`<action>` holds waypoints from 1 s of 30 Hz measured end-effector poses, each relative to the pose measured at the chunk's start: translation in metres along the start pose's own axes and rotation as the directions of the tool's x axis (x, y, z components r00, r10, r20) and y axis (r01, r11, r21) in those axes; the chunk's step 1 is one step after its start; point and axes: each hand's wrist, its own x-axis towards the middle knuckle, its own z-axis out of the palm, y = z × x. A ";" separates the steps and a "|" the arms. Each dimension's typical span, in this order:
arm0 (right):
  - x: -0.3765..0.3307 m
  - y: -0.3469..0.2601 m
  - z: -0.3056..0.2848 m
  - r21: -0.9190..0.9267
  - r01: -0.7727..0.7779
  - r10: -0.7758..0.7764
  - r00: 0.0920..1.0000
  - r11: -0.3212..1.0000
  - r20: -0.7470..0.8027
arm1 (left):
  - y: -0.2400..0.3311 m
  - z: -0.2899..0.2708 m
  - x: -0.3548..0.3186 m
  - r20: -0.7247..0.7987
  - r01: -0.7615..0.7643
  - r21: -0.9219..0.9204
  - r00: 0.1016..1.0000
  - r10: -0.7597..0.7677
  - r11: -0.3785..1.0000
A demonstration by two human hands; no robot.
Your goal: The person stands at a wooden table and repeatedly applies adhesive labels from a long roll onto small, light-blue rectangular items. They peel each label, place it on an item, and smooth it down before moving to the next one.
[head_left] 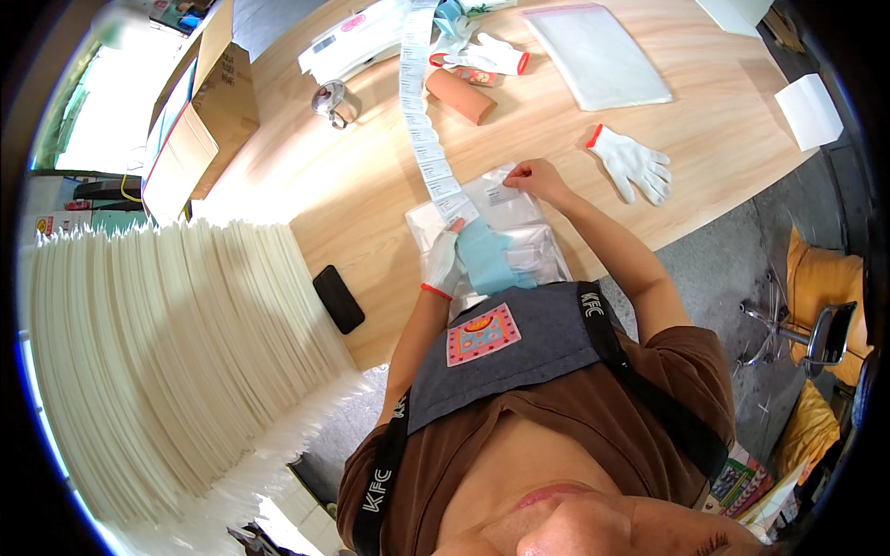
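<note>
- Your right hand (538, 178), bare: fingertips gathered at a small label (500, 195) on the plastic bags (428, 225); whether they pinch it, you cannot tell.
- Your left hand (444, 261), gloved: pinching the label strip (423, 139) above the bags.
- Done, seemingly: one label placed; the blue backing (489, 261) below looks stripped.
- Left: many labels, running up toward the white machine (357, 44); further bags (598, 57) beyond, apparently unlabelled.

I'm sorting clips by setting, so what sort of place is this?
Probably a packing or labelling workspace: a long label strip runs over the table, plastic bags lie there, and a cardboard box stands at the left.
</note>
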 end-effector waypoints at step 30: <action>-0.005 -0.017 0.005 -0.073 0.181 -0.194 0.947 0.981 -0.255 | -0.004 -0.006 0.000 0.075 -0.048 -0.007 0.996 0.048 0.999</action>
